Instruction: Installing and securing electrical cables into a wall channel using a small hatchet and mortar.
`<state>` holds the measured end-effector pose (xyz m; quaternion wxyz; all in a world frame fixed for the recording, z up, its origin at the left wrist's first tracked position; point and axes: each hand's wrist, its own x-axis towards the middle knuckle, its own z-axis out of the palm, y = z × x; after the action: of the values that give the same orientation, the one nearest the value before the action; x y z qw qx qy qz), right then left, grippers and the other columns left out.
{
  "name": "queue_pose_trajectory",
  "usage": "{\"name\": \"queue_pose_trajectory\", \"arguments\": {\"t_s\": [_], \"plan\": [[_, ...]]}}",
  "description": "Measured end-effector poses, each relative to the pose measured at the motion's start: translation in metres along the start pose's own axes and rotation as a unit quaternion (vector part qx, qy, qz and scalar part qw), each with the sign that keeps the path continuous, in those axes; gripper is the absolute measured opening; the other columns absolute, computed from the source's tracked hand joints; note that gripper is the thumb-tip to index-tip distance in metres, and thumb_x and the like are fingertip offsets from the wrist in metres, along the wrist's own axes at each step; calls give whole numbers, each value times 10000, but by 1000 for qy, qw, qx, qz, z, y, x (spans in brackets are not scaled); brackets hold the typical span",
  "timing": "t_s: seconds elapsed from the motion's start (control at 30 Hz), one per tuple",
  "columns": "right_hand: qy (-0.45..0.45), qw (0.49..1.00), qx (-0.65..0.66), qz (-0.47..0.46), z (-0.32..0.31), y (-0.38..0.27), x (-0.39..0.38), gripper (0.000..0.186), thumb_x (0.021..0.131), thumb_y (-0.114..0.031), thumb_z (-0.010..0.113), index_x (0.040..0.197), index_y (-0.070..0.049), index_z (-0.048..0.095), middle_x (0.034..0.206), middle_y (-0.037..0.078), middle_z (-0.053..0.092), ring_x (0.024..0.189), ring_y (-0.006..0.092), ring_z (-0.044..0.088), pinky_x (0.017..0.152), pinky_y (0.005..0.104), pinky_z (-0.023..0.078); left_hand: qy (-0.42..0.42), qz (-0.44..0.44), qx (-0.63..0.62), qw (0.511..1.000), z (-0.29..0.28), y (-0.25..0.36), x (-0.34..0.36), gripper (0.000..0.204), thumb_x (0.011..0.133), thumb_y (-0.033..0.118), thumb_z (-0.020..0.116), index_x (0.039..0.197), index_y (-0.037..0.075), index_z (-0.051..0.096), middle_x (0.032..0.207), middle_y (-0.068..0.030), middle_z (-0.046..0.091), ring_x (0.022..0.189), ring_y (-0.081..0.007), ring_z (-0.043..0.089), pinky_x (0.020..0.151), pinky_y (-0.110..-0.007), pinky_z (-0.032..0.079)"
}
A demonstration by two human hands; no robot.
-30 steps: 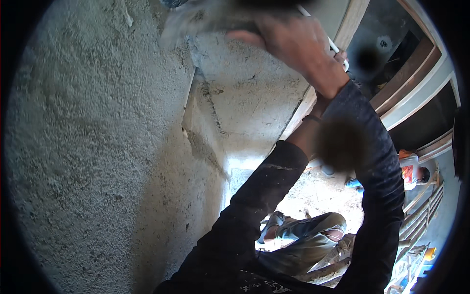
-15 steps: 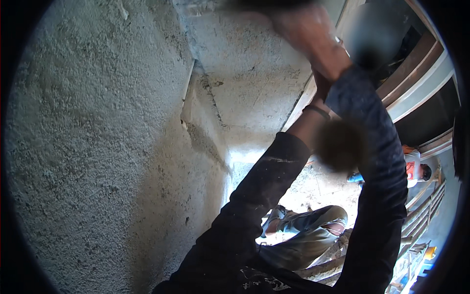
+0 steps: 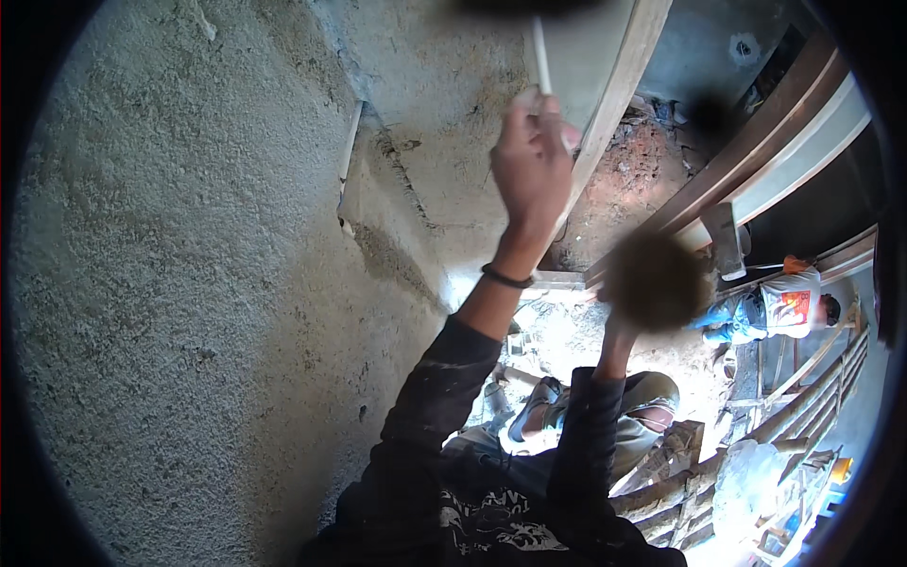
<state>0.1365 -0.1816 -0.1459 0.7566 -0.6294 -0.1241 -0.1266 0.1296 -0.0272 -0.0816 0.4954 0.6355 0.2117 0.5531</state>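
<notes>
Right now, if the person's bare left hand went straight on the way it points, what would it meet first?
Past the thin white rod it seems to pinch, the left hand would probably meet the smooth, pale-grey flat surface first, though depth is unclear.

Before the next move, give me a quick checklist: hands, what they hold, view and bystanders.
1. Left hand grip on the white rod: ok, fingers closed at its lower end.
2. Rod's upper end in view: not ok, a dark patch at the top edge covers it.
3. Right hand grip: cannot tell, a dark blur hides most of it.
4. Flat tool in the right hand: cannot tell, the blur hides any link between them.
5. Hands apart: ok, the left is higher up in the picture.
6. Other person clear of the left hand: ok, well off to the right.
</notes>
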Motion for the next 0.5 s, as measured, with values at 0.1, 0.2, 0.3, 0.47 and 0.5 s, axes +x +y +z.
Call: {"name": "queue_pose_trajectory", "arguments": {"t_s": [0.1,0.2,0.3,0.47,0.5], "plan": [[80,983,77,145,-25,48,11,451,1032,-294,520,642,-108,388,486,-40,320,358,71,286,328,263,258,-18,39,-53,998,-18,3,5,308,1023,135,512,1318,50,490,741,-69,675,687,-134,685,579,-266,547],[80,948,40,307,-48,107,-22,528,1003,-369,527,560,-109,402,455,-13,346,349,116,345,336,291,302,-73,79,-17,994,-43,3,11,373,1006,88,534,1364,42,442,768,-66,647,711,-149,685,611,-277,554],[51,951,-78,296,-81,169,-71,488,972,-381,556,601,-79,465,462,25,424,379,142,426,369,298,344,-73,33,-41,996,-38,7,10,397,973,128,603,1342,60,472,791,-83,641,697,-171,682,577,-297,521],[-176,872,-325,323,-195,336,-169,342,946,-295,592,1177,-50,651,843,118,708,759,205,694,587,348,519,15,142,20,990,-23,23,-10,479,924,81,635,1363,51,447,1202,-133,559,1016,-197,604,690,-272,533],[-353,683,-610,189,-219,353,-174,628,849,-367,730,1346,-34,540,803,70,694,660,193,647,582,365,512,84,254,-40,963,-21,41,-1,453,905,58,650,1319,35,468,1254,-126,521,1050,-192,558,710,-256,520]]}}
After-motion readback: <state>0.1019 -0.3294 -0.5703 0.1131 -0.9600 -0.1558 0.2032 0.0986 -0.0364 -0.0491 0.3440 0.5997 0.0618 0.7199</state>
